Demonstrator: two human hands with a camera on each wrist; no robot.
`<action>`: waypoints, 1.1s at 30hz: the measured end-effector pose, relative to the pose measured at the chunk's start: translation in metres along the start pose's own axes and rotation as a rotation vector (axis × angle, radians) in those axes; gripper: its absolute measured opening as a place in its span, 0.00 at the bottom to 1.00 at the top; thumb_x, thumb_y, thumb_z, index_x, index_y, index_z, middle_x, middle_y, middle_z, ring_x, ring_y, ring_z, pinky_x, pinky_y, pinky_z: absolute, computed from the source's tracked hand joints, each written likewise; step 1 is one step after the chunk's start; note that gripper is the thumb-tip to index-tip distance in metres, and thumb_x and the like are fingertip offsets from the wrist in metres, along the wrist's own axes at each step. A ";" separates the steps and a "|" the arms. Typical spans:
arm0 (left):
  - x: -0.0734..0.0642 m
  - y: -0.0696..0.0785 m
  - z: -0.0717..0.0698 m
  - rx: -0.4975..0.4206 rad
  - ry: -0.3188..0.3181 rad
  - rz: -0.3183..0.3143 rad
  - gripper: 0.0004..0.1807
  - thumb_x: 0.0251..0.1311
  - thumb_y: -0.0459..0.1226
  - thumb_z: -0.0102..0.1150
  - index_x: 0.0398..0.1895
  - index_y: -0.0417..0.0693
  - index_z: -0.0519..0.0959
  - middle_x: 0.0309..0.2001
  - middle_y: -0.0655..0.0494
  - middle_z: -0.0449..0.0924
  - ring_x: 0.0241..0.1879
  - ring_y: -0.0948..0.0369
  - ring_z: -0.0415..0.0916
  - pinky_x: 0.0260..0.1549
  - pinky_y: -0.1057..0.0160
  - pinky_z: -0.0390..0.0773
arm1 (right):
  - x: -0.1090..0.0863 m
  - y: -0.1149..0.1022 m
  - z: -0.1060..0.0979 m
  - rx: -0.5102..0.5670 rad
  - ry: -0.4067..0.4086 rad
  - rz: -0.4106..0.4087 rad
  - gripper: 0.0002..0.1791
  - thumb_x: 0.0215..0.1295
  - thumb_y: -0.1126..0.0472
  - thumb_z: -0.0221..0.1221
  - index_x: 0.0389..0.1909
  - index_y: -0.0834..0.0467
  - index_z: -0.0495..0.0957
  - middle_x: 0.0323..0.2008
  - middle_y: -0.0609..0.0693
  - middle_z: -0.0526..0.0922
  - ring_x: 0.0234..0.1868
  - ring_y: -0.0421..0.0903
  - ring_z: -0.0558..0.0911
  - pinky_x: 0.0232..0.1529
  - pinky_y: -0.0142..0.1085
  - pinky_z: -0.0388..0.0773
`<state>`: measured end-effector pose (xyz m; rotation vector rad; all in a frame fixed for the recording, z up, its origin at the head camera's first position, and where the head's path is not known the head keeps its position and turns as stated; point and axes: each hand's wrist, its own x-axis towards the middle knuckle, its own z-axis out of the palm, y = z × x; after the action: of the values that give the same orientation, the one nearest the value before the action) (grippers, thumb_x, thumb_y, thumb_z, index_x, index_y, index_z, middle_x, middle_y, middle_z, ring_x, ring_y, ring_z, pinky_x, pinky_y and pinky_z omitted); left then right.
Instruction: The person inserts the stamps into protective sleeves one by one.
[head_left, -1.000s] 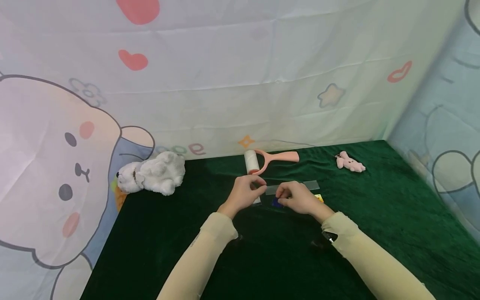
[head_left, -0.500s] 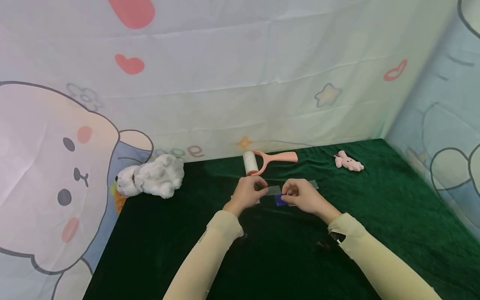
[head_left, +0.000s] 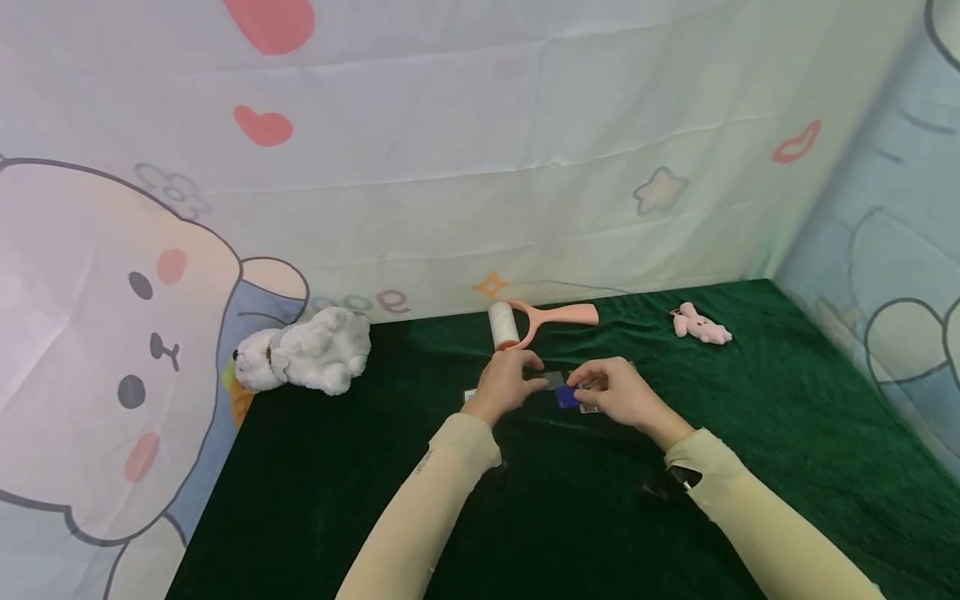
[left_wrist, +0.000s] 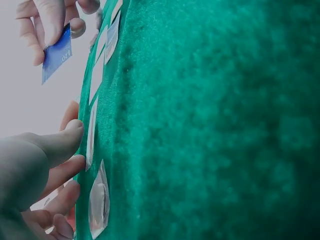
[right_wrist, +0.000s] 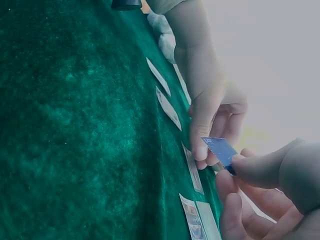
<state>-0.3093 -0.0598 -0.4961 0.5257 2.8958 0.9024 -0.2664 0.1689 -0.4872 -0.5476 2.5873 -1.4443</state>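
Note:
My right hand (head_left: 621,393) pinches a small blue postage stamp (left_wrist: 59,57) between thumb and fingers. The stamp has a toothed edge and is held tilted in the right wrist view. To its left, my left hand (head_left: 504,382) hovers low, its thumb (left_wrist: 65,140) and fingers loosely apart with nothing between them. Its fingertips are right by a clear strip (head_left: 553,380) on the green cloth. A printed piece with small pictures (right_wrist: 192,217) lies beneath the right hand. More flat pale sleeves, such as a clear one (left_wrist: 99,205), line up beside the left hand.
Behind the hands lies a lint roller with a white roll (head_left: 502,325) and a pink handle (head_left: 566,313). A white plush animal (head_left: 318,350) is at the left, a small pink plush (head_left: 701,323) at the right. A printed curtain (head_left: 465,167) hangs along the back.
My right hand has moved a little right with the blue stamp, showing more of it and covering a yellow piece seen earlier. My left hand has followed slightly to the right.

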 end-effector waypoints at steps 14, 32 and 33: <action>0.001 0.002 0.004 0.029 0.003 0.006 0.17 0.61 0.42 0.77 0.52 0.52 0.86 0.48 0.57 0.87 0.47 0.59 0.82 0.54 0.54 0.81 | -0.006 0.007 -0.005 0.034 0.010 0.000 0.07 0.71 0.70 0.64 0.46 0.60 0.85 0.44 0.58 0.88 0.42 0.50 0.86 0.40 0.40 0.85; -0.002 0.002 0.000 -0.045 0.030 0.002 0.04 0.69 0.44 0.70 0.40 0.56 0.86 0.36 0.62 0.83 0.35 0.62 0.79 0.39 0.59 0.80 | -0.006 0.007 -0.008 0.038 0.015 0.001 0.05 0.71 0.69 0.65 0.45 0.62 0.84 0.43 0.58 0.86 0.40 0.50 0.84 0.41 0.38 0.84; -0.003 0.002 0.000 -0.051 0.033 0.004 0.04 0.69 0.45 0.69 0.39 0.57 0.86 0.36 0.62 0.83 0.35 0.62 0.79 0.38 0.60 0.80 | -0.006 0.006 -0.008 0.036 0.015 -0.002 0.05 0.71 0.69 0.65 0.45 0.62 0.84 0.43 0.58 0.86 0.40 0.50 0.84 0.42 0.39 0.84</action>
<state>-0.3060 -0.0591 -0.4950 0.5176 2.8932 0.9927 -0.2646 0.1810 -0.4885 -0.5376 2.5669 -1.4980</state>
